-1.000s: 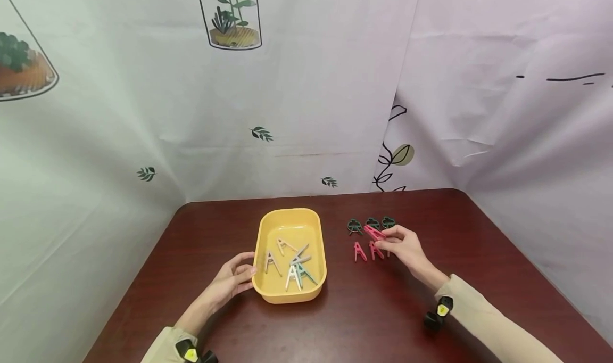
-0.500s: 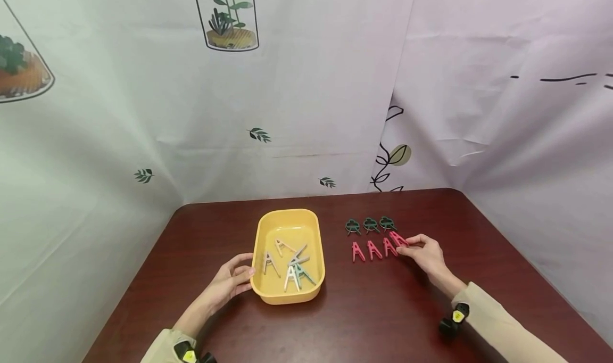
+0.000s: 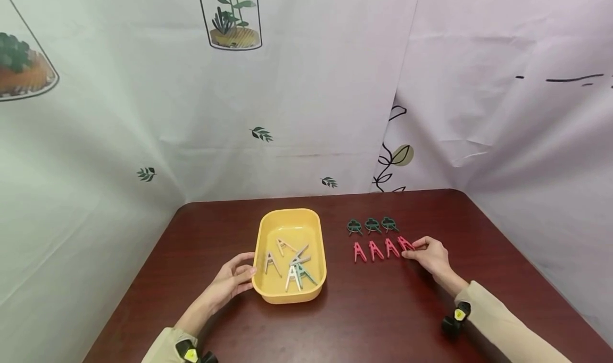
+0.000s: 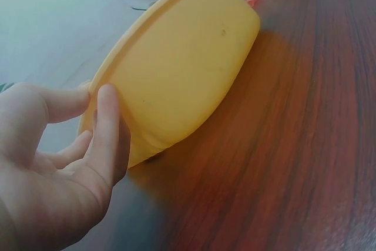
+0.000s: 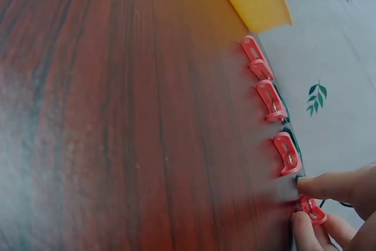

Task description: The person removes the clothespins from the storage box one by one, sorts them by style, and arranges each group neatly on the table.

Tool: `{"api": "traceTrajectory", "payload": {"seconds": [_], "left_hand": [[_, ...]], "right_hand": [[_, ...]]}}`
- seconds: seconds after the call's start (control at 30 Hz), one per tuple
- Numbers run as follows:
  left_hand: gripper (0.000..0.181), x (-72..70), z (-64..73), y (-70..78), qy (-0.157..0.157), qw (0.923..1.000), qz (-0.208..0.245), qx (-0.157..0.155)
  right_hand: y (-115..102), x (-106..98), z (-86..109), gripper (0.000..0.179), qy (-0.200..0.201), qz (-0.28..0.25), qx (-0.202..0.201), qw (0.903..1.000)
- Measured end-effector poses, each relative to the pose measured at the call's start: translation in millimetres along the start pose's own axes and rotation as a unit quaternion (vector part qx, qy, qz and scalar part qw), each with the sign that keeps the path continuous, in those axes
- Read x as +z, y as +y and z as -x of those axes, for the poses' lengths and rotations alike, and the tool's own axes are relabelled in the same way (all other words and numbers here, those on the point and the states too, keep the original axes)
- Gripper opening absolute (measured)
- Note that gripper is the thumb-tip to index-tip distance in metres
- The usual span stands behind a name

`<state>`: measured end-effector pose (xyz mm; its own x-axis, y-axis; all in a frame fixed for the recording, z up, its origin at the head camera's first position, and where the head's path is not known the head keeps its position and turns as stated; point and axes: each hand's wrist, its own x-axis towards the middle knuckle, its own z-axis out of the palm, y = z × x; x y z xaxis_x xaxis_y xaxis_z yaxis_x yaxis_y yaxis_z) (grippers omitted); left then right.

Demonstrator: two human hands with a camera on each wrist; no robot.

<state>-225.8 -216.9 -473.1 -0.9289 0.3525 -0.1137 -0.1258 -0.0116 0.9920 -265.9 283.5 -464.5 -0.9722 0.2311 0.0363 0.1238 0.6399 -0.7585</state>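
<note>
My left hand holds the left side of a yellow plastic tray, thumb at the rim and fingers along the outer wall in the left wrist view. Several clothespins in white, teal, grey and beige lie loosely in the tray. To the right, my right hand pinches a red clothespin at the right end of a row. The other red clothespins lie spaced out to its left. In the right wrist view, thumb and fingertips are on the end clothespin.
Behind the red row lies a row of three dark green clips with clover-shaped tops. All rest on a dark red-brown wooden table. A white patterned cloth hangs behind and at both sides.
My right hand has carried the red clothespin rightward from above the row and down to its right end. The left hand and the tray have stayed put.
</note>
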Motion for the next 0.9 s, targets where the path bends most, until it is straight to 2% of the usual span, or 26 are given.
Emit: {"api": "traceTrajectory", "payload": {"seconds": [0.2, 0.33, 0.53, 0.73, 0.9], "left_hand": [[0.062, 0.3, 0.2, 1.5, 0.003, 1.0000, -0.003, -0.003], [0.062, 0.8, 0.9, 1.5, 0.004, 1.0000, -0.004, -0.004], [0.062, 2.0, 1.9, 1.9, 0.004, 1.0000, -0.005, -0.004], [0.062, 2.6, 1.5, 2.5, 0.006, 1.0000, -0.006, -0.003], [0.061, 3.1, 2.2, 2.4, 0.006, 1.0000, -0.005, -0.005]], "right_hand": [[-2, -2, -1.2, 0.048, -0.014, 0.013, -0.016, 0.9997], [-3, -1, -1.5, 0.048, -0.010, 0.016, -0.018, 0.9997], [-10, 0, -4.8, 0.034, 0.012, 0.007, -0.020, 0.9997], [-22, 2, -8.9, 0.024, 0.031, 0.014, -0.053, 0.9980], [-33, 5, -11.8, 0.024, 0.007, 0.017, -0.083, 0.9964]]}}
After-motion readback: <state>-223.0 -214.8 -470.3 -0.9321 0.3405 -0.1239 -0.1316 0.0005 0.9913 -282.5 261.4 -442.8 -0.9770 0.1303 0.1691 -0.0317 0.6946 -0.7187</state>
